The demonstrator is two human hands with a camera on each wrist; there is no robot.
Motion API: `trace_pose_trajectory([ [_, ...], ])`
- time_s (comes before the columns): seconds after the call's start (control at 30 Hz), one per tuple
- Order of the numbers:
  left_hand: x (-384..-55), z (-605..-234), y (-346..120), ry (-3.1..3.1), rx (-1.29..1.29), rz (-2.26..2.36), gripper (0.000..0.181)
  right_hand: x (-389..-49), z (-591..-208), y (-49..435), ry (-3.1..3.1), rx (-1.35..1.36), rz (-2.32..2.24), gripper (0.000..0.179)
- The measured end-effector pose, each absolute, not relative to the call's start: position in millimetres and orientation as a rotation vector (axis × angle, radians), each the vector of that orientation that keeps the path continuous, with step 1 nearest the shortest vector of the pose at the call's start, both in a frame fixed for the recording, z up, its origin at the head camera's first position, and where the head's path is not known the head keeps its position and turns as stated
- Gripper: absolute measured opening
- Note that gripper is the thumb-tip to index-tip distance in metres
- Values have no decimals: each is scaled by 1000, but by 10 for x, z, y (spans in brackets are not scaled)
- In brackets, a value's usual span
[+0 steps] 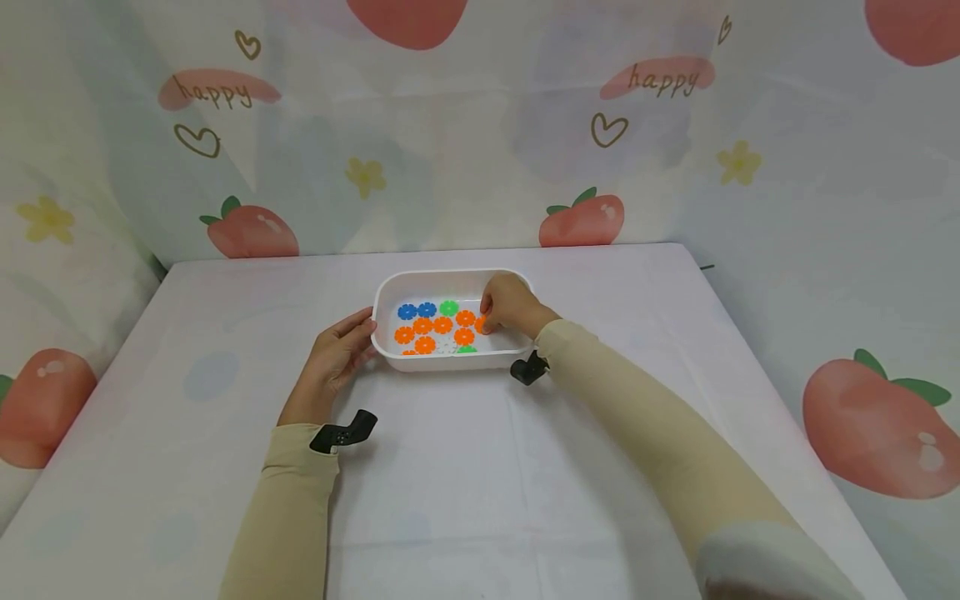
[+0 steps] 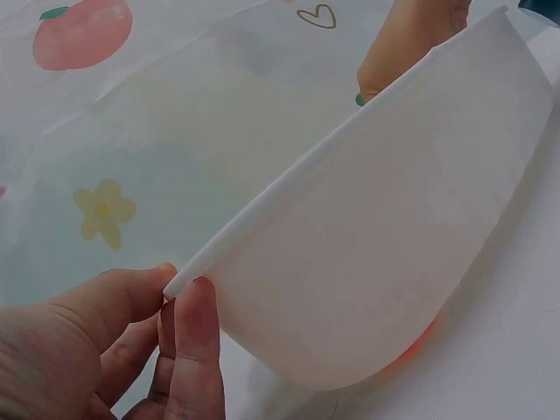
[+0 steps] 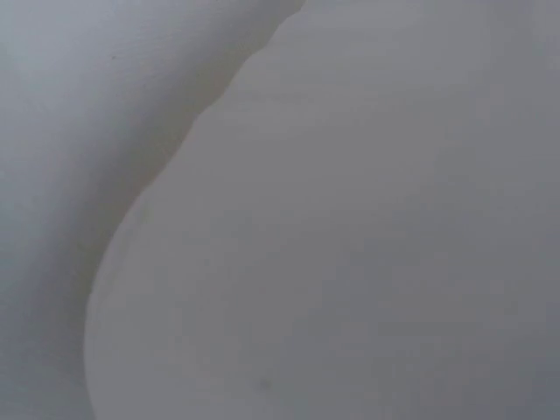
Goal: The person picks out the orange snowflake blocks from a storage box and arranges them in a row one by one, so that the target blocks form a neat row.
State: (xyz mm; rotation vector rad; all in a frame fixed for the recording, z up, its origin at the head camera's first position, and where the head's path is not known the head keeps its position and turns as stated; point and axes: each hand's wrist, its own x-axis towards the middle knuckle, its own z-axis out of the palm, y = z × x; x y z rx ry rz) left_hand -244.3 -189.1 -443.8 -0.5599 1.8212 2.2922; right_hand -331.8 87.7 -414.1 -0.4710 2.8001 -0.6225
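A white plastic tray [image 1: 442,363] stands on the table, holding flower-shaped plastic discs. Several are orange [image 1: 423,326], two are blue [image 1: 407,312], and green ones lie at the back [image 1: 448,308] and near the front wall. My left hand [image 1: 339,357] pinches the tray's left rim; the left wrist view shows thumb and fingers [image 2: 197,332] on either side of it. Inside the right end, my right hand [image 1: 516,307] has curled fingers at an orange disc [image 1: 481,323], partly hidden by them. In the right wrist view the blurred tray wall [image 3: 306,245] hides that hand.
A white cloth covers the table [image 1: 435,500]. Behind it hangs a printed backdrop [image 1: 457,142] with fruit, hearts and flowers, and more printed cloth is on both sides. Black wrist cameras [image 1: 345,432] sit on both wrists, the right one close to the tray's front right corner.
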Motion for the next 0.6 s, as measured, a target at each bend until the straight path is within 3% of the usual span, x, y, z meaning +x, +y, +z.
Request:
trace_pose_trajectory([
  [0.6, -2430, -4415, -1890, 1797, -557, 2315, 47, -3258, -4006, 862, 2686, -397, -623, 18],
])
